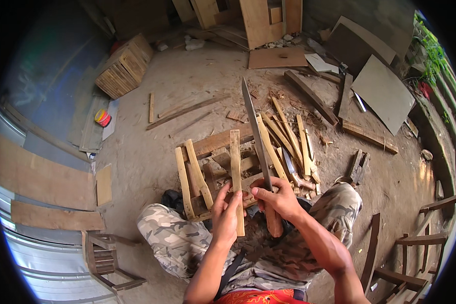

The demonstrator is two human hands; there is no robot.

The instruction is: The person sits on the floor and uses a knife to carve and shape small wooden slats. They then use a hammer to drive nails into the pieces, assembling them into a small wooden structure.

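Observation:
My left hand (225, 215) is closed around the lower part of a slim, slightly curved wooden slat (235, 157), which stands upright before me. In my right hand (282, 198) is a machete (256, 124); its long blade points up and away, just right of the slat. Its wooden handle (274, 223) hangs below my fingers. Two similar curved slats (199, 175) lean to the left over a low pile of wood blocks and a plank (215, 142). On the right lie several long wooden strips (289, 133) and a knife with a wooden handle (300, 181).
Thick beams (370, 136) and a grey board (384, 93) lie on the right. A wooden crate (119, 73) stands at the far left, with a red and yellow tub (103, 118) nearer. Chair frames (425, 239) stand at the lower right; another frame (104, 258) is lower left.

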